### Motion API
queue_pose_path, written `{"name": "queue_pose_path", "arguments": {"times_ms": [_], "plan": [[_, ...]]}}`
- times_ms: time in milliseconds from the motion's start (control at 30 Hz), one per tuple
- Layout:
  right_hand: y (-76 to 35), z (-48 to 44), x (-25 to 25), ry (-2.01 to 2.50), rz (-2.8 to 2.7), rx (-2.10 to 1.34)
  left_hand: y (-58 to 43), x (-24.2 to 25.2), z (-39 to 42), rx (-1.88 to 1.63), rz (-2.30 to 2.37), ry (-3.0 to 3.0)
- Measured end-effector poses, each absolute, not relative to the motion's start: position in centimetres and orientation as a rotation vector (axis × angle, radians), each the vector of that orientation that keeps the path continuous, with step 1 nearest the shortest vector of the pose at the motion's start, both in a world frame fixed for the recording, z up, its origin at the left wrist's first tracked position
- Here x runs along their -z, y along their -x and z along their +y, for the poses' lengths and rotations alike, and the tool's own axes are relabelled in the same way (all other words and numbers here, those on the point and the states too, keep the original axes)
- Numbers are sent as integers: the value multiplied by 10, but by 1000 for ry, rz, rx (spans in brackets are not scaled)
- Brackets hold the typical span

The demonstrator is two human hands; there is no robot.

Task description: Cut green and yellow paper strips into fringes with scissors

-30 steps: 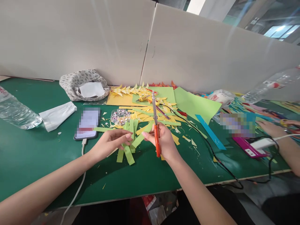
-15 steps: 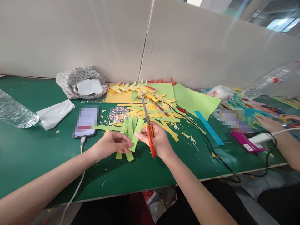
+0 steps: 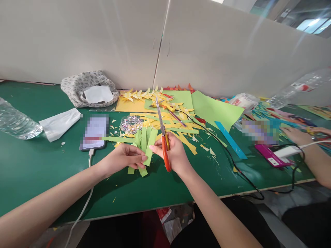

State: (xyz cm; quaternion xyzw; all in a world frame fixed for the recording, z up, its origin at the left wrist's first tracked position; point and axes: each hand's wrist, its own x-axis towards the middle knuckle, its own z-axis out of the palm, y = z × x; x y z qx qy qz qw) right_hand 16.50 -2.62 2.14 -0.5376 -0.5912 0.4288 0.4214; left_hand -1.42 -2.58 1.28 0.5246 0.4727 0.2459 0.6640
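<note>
My left hand pinches the left edge of a light green paper strip near its lower end. My right hand is closed around a pair of scissors with orange handles, the blades pointing away from me. Its thumb also touches the strip's right edge. More green strips lie in a heap just behind and below my left fingers. Beyond the hands, yellow paper strips are scattered, and a round clear case of gems sits to the left of them.
A phone with a white cable lies left. Further left are a white paper and a water bottle. A yellow glue gun trails a black cord rightward. At right, another person's hand is near a magenta power strip.
The view has shifted very slightly. Both hands, the green strip and the scissors keep almost the same places.
</note>
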Motion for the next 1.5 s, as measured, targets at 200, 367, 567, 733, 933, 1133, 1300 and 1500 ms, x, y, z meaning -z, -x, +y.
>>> {"name": "queue_pose_path", "arguments": {"times_ms": [200, 367, 567, 733, 933, 1133, 1300, 1500], "plan": [[-164, -26, -18, 1360, -1485, -1053, 14, -11, -26, -564, 1040, -1164], [-166, -31, -25, 1416, -1601, -946, 16, -12, -23, -818, 1052, -1066], [-161, -37, -28, 1667, -1968, -579, 21, -11, -18, -1199, 1052, -914], [-156, -38, -20, 1661, -2081, -413, 20, -10, -18, -1313, 1024, -868], [-155, -38, -18, 1668, -2097, -409, 18, -12, -20, -1323, 1019, -856], [-155, -38, -20, 1680, -2094, -436, 18, -10, -20, -1308, 1001, -847], [-155, -39, -21, 1691, -2104, -456, 18, -10, -19, -1297, 990, -848], [-156, -38, -21, 1657, -2085, -464, 19, -11, -19, -1287, 993, -844]]}}
